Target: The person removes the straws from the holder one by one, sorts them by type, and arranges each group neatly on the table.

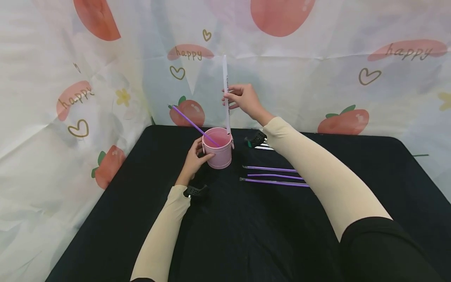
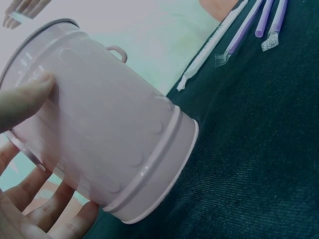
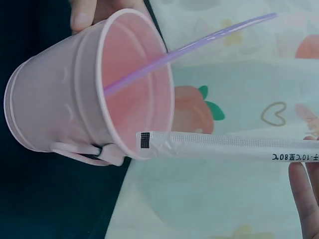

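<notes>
A small pink bucket stands on the table, a purple straw leaning out of it toward the left. My left hand grips its left side, thumb on the front wall and fingers around by the handle. Above the bucket, my right hand pinches a white paper-wrapped straw between thumb and fingers. This straw points nearly straight up and down, its lower end right at the bucket's right rim. In the right wrist view, dark print shows on the wrapper.
To the right of the bucket lie several purple straws, some in clear film. White wrapped straws lie behind them, partly hidden by the right wrist. A black cloth covers the table; a printed curtain hangs behind it.
</notes>
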Motion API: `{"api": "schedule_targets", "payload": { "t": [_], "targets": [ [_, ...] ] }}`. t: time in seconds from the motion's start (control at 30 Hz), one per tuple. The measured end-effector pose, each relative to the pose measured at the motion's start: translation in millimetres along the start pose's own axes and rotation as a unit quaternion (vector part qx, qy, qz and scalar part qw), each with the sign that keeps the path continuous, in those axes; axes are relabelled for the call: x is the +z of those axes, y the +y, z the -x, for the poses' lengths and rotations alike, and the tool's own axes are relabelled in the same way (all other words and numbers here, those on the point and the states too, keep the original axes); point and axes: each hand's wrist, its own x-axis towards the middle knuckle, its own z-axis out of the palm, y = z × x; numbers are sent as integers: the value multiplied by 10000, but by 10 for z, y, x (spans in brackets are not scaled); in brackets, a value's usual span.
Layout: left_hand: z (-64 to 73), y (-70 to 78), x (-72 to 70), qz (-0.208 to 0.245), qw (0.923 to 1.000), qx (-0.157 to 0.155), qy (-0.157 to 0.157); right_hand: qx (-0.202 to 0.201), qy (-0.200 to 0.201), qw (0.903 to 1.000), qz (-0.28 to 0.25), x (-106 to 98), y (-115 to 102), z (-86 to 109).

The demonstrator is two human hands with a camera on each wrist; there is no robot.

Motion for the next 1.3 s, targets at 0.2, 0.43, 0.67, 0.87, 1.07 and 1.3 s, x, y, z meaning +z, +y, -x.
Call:
{"api": "schedule_targets", "payload": {
  "t": [0.2, 0.43, 0.67, 0.87, 1.07, 1.3],
  "targets": [
    [96, 210, 22, -106, 9999, -18, -72, -46, -87, 10000, -10, -150, -132, 36],
    [110, 242, 24, -53, 10000, -2, -41, 28, -313, 9971, 688, -350, -193, 83],
    [87, 185, 18, 19, 10000, -23, -35, 232, -594, 9848, 1616, -618, -109, 121],
    [48, 103, 15, -67, 10000, 13, -13, 312, -1010, 9761, 1897, -875, -11, 188],
    [105, 235, 20, -45, 10000, -39, -74, 409, -1320, 9686, 2067, -1064, 105, 255],
    [109, 231, 21, 8, 10000, -71, -62, 490, -1499, 9587, 2365, -1223, 261, 343]
  ]
}}
